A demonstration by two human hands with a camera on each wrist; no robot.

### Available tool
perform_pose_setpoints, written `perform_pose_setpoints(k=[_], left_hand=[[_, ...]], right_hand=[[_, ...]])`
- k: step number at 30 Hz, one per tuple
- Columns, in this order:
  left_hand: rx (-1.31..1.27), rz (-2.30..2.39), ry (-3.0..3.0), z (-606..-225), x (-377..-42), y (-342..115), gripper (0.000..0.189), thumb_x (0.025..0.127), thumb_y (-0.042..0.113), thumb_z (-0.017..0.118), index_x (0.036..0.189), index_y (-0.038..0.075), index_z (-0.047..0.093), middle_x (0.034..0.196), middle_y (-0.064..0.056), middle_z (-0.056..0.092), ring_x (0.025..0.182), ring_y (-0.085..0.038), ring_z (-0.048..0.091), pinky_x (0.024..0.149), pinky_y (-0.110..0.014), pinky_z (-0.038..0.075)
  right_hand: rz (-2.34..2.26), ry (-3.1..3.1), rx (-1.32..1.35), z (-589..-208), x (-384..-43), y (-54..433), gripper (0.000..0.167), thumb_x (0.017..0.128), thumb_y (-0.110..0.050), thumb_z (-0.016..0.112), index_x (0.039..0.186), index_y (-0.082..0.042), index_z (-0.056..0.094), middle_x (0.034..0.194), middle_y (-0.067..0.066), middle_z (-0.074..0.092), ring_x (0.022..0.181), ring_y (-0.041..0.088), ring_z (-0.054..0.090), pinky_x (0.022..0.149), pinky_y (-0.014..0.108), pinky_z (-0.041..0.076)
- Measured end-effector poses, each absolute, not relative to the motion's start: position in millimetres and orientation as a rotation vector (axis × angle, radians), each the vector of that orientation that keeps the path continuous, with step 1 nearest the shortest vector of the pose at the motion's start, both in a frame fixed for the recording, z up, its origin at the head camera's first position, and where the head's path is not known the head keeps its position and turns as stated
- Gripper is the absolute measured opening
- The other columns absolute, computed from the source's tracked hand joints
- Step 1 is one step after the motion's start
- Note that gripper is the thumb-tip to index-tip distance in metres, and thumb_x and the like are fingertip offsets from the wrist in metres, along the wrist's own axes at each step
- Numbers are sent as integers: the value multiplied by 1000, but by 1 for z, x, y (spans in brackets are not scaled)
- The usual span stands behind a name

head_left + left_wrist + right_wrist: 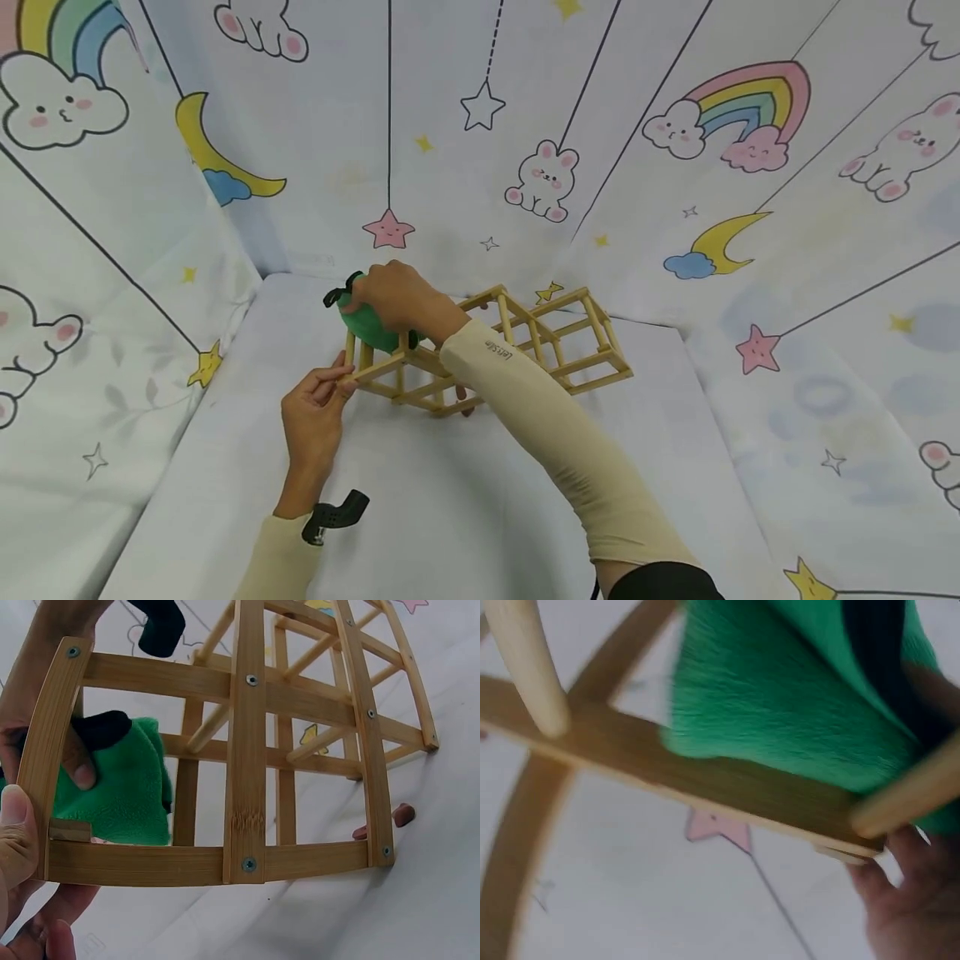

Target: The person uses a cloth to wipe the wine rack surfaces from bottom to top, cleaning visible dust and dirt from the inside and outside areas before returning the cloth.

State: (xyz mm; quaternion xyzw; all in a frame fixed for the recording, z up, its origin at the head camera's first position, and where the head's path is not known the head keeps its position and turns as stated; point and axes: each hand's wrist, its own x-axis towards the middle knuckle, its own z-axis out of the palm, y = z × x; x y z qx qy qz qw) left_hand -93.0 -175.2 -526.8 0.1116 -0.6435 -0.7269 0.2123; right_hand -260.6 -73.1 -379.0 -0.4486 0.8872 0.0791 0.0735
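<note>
A wooden rack [247, 772] of pale slats and round rods, joined with screws, stands near the back of the white surface. At its left end my right hand [397, 296] grips a green plush cloth [367, 327] with black trim, partly inside the frame. My left hand [313, 417] pinches the rack's near left corner; its thumb [15, 832] lies on the slat in the left wrist view. Against a rack slat the cloth [780, 727] shows large and blurred in the right wrist view. Most of my right palm is hidden.
Small reddish-brown objects [405, 815] lie by the rack's lower rail; their kind is unclear. A white sheet [420, 500] covers the surface. Printed walls [315, 125] with stars, moons and rabbits stand close behind and at both sides. A black strap device [335, 515] sits on my left wrist.
</note>
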Motion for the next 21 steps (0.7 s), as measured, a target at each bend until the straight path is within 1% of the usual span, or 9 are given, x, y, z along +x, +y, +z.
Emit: perform_pose_setpoints(k=[4,7,8,11,12,14,16,18,21], left_hand=[[299,-2006,-1820,-526,-95,-175,29,95,0,76,121,-11,72,140,-23,67,136,-13,64,96,-16,54],[295,-2005,-1817,-526,-95,-177,27,95,0,76,120,-9,73,140,-22,68,136,-12,64,97,-17,54],[297,-2010,-1809,-526,-95,-177,27,95,0,76,120,-9,74,139,-22,68,136,-12,64,97,-18,54],[307,-2017,-1807,-528,-95,-176,26,95,0,76,120,-7,74,139,-22,68,136,-11,64,97,-17,54],[308,-2020,-1808,-528,-95,-176,26,95,0,76,120,-7,74,140,-21,68,136,-11,64,97,-17,54],[309,-2022,-1815,-529,-95,-175,27,95,0,76,120,-8,74,140,-20,68,136,-11,64,97,-17,54],[305,-2007,-1837,-530,-94,-175,27,95,0,76,121,-7,74,141,-20,68,136,-11,63,97,-17,54],[294,-2005,-1836,-529,-94,-175,27,95,0,76,121,-8,73,140,-21,68,137,-13,63,97,-17,54],[285,-2012,-1813,-527,-95,-175,26,95,-1,76,119,-9,73,138,-24,69,136,-14,64,98,-18,54]], right_hand=[[-23,2819,-1353,-384,-266,-65,52,101,-12,72,141,-45,66,126,-9,78,126,21,60,97,35,56],[-138,2841,-1336,-386,-266,-62,51,100,-19,76,142,-45,66,123,-7,79,124,22,60,92,34,58],[-129,2818,-1328,-385,-265,-62,52,99,-19,77,143,-45,65,128,-7,77,122,22,61,92,34,58],[1,2729,-1356,-382,-264,-64,58,100,-14,74,145,-47,61,134,-10,74,124,20,60,102,36,52],[34,2715,-1377,-381,-265,-65,58,101,-13,72,146,-47,61,133,-11,74,120,20,59,103,37,50],[15,2751,-1401,-379,-265,-68,54,102,-13,70,145,-45,63,136,-11,73,123,19,59,108,37,47],[-97,2830,-1400,-377,-265,-70,52,102,-15,70,144,-45,64,133,-10,75,127,20,61,112,38,47],[-186,2842,-1376,-375,-266,-71,52,100,-19,75,145,-44,64,132,-7,76,125,21,62,107,36,51],[-98,2759,-1331,-374,-265,-68,59,98,-17,78,146,-47,61,136,-9,74,127,18,61,109,35,49]])
